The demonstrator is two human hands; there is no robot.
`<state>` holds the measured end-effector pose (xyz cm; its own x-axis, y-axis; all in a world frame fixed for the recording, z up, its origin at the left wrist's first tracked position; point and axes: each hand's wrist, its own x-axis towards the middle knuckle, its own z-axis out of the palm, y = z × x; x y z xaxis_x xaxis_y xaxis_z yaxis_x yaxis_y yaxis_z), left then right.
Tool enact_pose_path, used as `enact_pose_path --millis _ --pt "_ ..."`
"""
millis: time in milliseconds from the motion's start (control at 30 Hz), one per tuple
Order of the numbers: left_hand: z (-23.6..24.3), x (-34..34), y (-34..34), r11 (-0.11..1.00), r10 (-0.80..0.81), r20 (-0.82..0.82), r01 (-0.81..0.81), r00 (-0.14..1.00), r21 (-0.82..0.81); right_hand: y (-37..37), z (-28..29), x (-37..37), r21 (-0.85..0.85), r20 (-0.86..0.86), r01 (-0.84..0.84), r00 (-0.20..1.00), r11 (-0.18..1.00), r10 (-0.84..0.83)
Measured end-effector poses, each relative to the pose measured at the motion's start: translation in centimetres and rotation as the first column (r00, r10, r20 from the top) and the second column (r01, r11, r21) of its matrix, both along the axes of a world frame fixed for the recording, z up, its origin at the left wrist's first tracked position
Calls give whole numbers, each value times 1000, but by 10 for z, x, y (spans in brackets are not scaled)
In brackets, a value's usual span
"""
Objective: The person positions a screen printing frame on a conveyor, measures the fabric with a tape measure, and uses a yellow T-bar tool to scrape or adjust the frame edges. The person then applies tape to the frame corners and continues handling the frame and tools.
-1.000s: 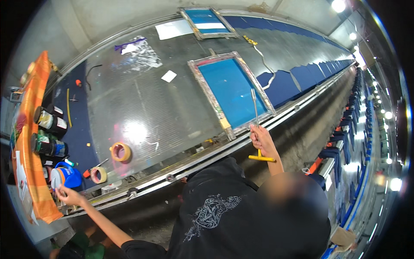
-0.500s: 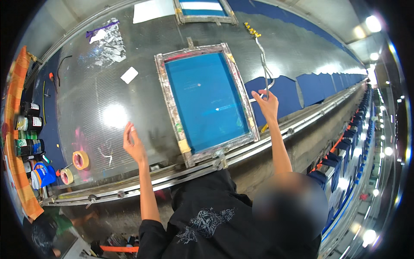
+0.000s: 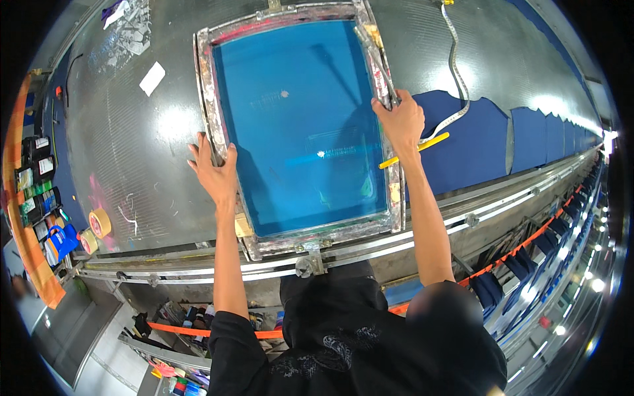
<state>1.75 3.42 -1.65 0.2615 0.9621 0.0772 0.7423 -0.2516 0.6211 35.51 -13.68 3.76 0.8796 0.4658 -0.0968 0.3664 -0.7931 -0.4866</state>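
A silk-screen frame with blue mesh lies on the table before me, its rails stained with paint. My left hand grips its left rail, thumb over the inner edge and fingers on the outer side. Over the right rail, my right hand is closed around the lower end of a long, thin grey metal tool, whose exact kind I cannot make out. A yellow stick crosses under my right wrist. Close by, a white measuring tape curves down toward that hand.
Dark blue fabric pieces line the table's near right side. A metal rail runs along the front edge, with a clamp below the frame. A white card, tape rolls and dark ink jars are at the left.
My left hand has come from over the table onto the frame's left rail. My right hand has moved onto the right rail. The whole view has shifted, with the frame appearing larger.
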Motion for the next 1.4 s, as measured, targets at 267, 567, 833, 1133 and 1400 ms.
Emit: enact_pose_path --millis 267,567,833,1133,1400 --pt "25 2 -5 1000 18 28 -18 999 4 -3 18 -7 112 19 16 1000 994 -18" --pt "0 2 -4 1000 19 -65 -18 998 9 -4 -18 -4 63 65 -26 998 998 22" --pt "5 6 -6 999 46 -53 -45 998 21 -2 -21 -6 49 109 -17 994 999 12" --pt "56 -39 -67 993 116 207 -121 971 14 -61 82 -30 240 -282 21 958 971 49" --pt "156 -32 -219 812 249 537 128 806 -569 -147 143 -134 368 -929 627 226 687 292"
